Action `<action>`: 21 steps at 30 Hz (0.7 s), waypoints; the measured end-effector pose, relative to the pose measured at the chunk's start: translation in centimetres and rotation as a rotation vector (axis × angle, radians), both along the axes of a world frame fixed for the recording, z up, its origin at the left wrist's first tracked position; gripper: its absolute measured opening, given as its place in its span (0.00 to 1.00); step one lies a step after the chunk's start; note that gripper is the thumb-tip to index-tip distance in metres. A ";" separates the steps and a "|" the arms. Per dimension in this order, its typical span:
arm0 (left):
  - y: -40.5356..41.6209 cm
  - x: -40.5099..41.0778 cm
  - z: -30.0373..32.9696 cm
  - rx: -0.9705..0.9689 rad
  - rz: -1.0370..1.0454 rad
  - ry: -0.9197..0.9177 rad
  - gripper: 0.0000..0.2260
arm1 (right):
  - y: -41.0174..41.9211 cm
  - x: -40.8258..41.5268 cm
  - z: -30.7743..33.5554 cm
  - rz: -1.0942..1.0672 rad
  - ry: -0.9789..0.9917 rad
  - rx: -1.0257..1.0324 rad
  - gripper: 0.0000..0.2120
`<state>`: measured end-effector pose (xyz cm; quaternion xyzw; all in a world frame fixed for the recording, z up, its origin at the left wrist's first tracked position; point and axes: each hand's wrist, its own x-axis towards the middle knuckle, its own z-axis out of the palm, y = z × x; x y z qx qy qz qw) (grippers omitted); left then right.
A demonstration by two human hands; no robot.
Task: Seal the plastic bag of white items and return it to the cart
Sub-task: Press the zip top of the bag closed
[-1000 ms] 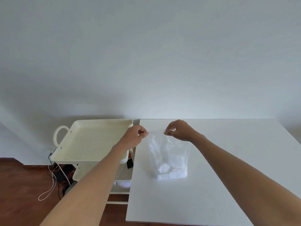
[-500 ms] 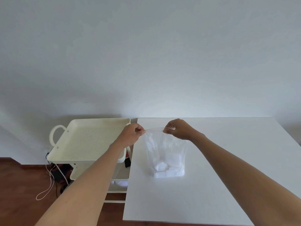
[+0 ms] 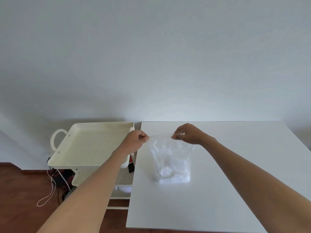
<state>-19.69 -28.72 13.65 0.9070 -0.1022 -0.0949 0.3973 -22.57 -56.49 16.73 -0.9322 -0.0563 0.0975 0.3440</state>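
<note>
Head view: plain pale grey wall [image 3: 151, 56] fills the upper half, dark reddish wood floor [image 3: 20, 199] at lower left. Flat white matte rectangular table [image 3: 227, 199] takes the right side, smooth, bare apart from the bag. Just beside its left edge stands the cream metal tiered cart [image 3: 90, 145], top tray with rounded corners and a perforated floor, loop handle on its left end, a lower perforated shelf visible beneath; small dark and red items sit between cart and table edge, unclear what they are. Thin white cord [image 3: 50, 190] loops on the floor under the cart. The clear crinkly plastic bag [image 3: 170, 155] stands upright on the table near its left edge, between and below both hands, its top edge stretched into a thin straight line from hand to hand. Inside, at the bottom, flat white square items [image 3: 175, 177] are piled, some stacked, some tilted. Left hand [image 3: 134, 142] pinches the bag's top left corner, thumb and forefinger closed tight, other fingers curled in, forearm crossing over the cart tray. Right hand [image 3: 188, 133] pinches the top right end of the same edge, fingertips narrow and pressed together, knuckles up. Bag base rests on the table, well apart from the cart tray.
</note>
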 end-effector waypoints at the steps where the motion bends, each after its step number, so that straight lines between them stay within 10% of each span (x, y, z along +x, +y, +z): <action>1: 0.0 -0.1 0.0 0.002 -0.004 -0.002 0.06 | 0.0 0.1 0.0 0.009 -0.002 -0.018 0.09; 21: 0.7 -0.3 0.8 0.021 0.010 -0.033 0.05 | -1.9 -0.9 -0.2 -0.065 -0.103 -0.018 0.10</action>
